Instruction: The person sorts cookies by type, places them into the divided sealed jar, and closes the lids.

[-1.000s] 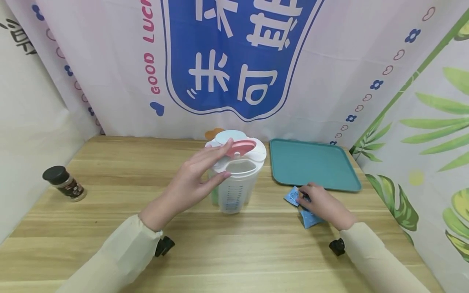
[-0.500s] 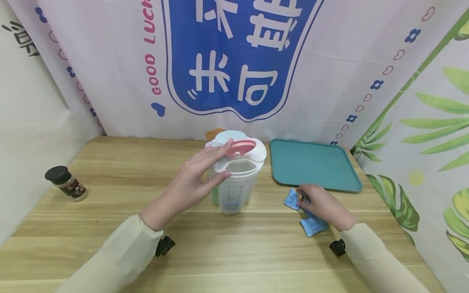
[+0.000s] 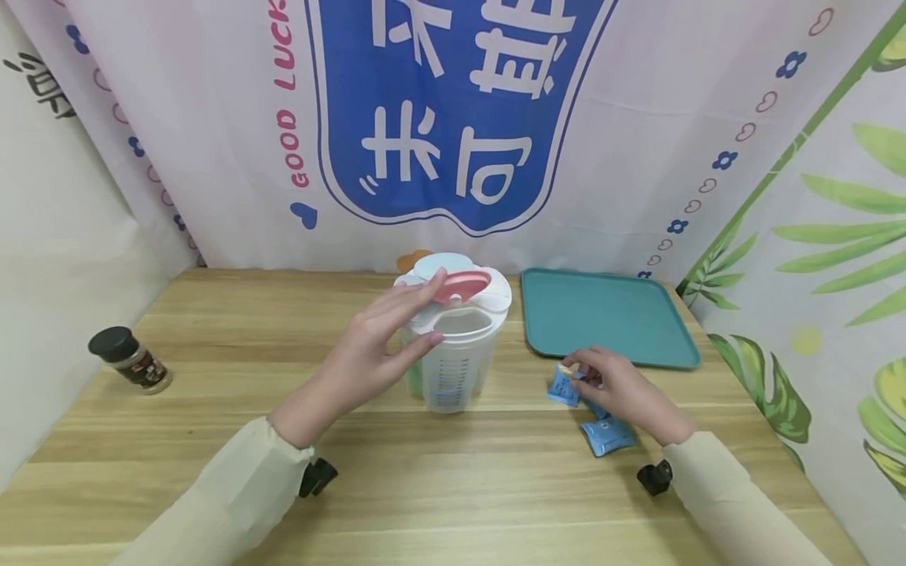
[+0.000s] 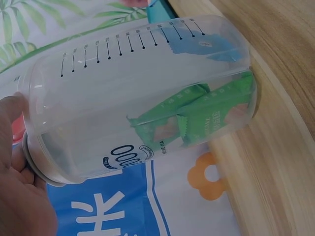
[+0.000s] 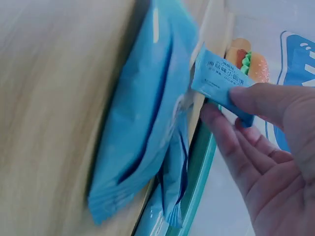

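Note:
My left hand (image 3: 375,334) holds the lid of a clear, compartmented food storage container (image 3: 456,373), its thumb at the front rim of an uncovered opening and its other fingers at the pink flap (image 3: 463,284). In the left wrist view, green snack packets (image 4: 170,118) and a blue packet (image 4: 206,44) lie inside the container. To its right, my right hand (image 3: 616,389) pinches a small blue snack packet (image 5: 219,78) between thumb and fingers. Other blue packets (image 3: 609,435) lie beneath and beside that hand, partly hidden by it.
A teal tray (image 3: 609,314) lies on the wooden table (image 3: 453,503) behind the right hand. A seasoning jar (image 3: 134,362) with a black cap stands at the far left. Printed cloth (image 3: 212,157) hangs close behind the table and container.
The right hand has shifted slightly up and left, and the blue packet in its pinch has turned more upright. The left hand stays on the container's lid.

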A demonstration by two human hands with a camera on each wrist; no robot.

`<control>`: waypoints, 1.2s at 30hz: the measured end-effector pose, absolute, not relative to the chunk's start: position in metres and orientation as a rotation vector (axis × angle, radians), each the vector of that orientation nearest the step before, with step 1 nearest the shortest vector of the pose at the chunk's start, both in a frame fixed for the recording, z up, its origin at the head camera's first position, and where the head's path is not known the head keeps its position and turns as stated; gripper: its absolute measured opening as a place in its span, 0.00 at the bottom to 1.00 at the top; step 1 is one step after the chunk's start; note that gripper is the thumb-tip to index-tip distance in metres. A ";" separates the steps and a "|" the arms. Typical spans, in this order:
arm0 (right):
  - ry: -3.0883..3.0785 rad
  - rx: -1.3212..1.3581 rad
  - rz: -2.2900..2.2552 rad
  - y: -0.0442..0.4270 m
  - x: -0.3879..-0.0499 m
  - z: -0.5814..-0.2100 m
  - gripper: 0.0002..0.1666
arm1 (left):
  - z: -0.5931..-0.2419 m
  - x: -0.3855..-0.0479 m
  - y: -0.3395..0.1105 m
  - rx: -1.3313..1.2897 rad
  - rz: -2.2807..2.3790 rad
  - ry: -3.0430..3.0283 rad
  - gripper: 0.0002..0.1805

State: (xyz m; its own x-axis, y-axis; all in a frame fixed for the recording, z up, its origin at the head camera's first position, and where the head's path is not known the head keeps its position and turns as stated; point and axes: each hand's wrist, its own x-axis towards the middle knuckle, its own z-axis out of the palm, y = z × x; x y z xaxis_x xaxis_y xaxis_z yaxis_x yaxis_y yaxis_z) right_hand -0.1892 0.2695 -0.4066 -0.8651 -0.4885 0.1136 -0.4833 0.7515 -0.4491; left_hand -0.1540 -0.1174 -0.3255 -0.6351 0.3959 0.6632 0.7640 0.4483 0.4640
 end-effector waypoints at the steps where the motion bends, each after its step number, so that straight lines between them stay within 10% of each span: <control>1: 2.929 -0.820 -0.776 0.269 -0.189 -0.406 0.15 | -0.326 -0.154 -0.118 -0.971 -1.060 -2.241 0.40; 36: 2.785 -1.445 -1.723 0.190 -0.176 -0.288 0.18 | -0.328 -0.156 -0.117 -0.984 -1.050 -2.201 0.41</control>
State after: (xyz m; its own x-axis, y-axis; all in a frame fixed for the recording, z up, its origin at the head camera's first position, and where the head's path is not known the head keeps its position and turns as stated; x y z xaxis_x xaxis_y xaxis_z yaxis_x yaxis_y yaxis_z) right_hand -0.1755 0.1898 -0.2878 -0.5949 -0.3942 0.7005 -0.8028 0.2477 -0.5424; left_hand -0.1564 -0.1171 -0.3278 -0.6097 0.3903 0.6899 0.7818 0.4393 0.4424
